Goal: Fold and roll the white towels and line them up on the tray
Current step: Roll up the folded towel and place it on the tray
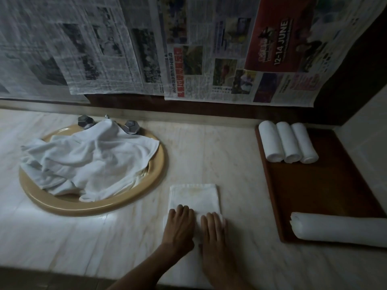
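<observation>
A folded white towel (194,197) lies flat on the marble counter, its near end turned into a small roll. My left hand (179,225) and my right hand (212,231) rest side by side on that rolled end, fingers bent over it. On the dark wooden tray (314,185) at the right, three rolled towels (288,142) stand in a row at the far end. A larger rolled towel (339,229) lies across the tray's near edge. A heap of loose white towels (90,160) fills the sink.
The round beige sink (159,164) sits at the left with two metal tap handles (130,127) behind it. Newspaper sheets (188,49) cover the wall above the counter. The counter's front edge (83,271) runs just below my forearms.
</observation>
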Demonstrator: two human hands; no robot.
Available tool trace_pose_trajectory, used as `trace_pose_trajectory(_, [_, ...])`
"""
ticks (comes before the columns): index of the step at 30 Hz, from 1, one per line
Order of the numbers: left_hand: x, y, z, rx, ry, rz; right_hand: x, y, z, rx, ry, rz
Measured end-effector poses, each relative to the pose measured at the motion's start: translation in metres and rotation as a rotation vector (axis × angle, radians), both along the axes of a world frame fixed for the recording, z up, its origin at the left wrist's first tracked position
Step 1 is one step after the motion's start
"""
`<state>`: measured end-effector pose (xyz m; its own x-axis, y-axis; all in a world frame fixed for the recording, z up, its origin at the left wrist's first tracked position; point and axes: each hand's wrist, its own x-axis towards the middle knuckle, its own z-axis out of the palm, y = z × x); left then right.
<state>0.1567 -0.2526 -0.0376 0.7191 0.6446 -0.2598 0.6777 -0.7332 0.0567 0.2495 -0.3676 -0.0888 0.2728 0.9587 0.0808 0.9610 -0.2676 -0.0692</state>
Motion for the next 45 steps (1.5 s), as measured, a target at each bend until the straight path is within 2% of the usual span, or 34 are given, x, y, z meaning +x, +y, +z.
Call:
trace_pose_trajectory(5, [-0.006, 0.003, -0.004, 0.018, -0.059, 0.057, 0.014, 0.037, 0.015, -0.085, 0.093, 0.027])
trace_pose_trajectory(9, [-0.012, -0.007, -0.021, 0.092, 0.016, -0.022, 0.026, 0.057, 0.024, -0.094, 0.108, 0.040])
trace_pose_trajectory(13, [-0.005, -0.003, -0.013, 0.093, 0.088, -0.009, 0.032, 0.068, 0.035, -0.207, 0.115, 0.005])
trace_pose_trajectory(17, [0.006, 0.014, -0.003, 0.114, 0.034, -0.019, 0.037, 0.079, 0.044, -0.295, 0.126, 0.004])
trace_pose_trajectory(20, [0.012, 0.026, 0.000, 0.084, 0.024, -0.041, 0.034, 0.074, 0.041, -0.248, 0.095, -0.034])
trace_pose_trajectory(23, [0.019, 0.039, 0.003, 0.073, 0.058, -0.068, 0.018, 0.054, 0.030, -0.098, 0.055, -0.019])
trace_pose_trajectory(27, [0.026, 0.054, 0.005, 0.045, 0.074, -0.112, 0.013, 0.048, 0.021, -0.131, 0.108, -0.008])
trace_pose_trajectory(30, [0.020, 0.062, 0.003, 0.045, -0.019, -0.153, 0.023, 0.068, 0.022, -0.121, 0.161, -0.023])
trace_pose_trajectory(34, [0.010, 0.061, -0.008, 0.137, -0.129, -0.122, 0.041, 0.096, 0.028, -0.114, 0.178, -0.028])
trace_pose_trajectory(45, [0.041, 0.102, -0.004, 0.049, 0.078, -0.099, 0.063, 0.138, 0.053, -0.328, 0.115, -0.010])
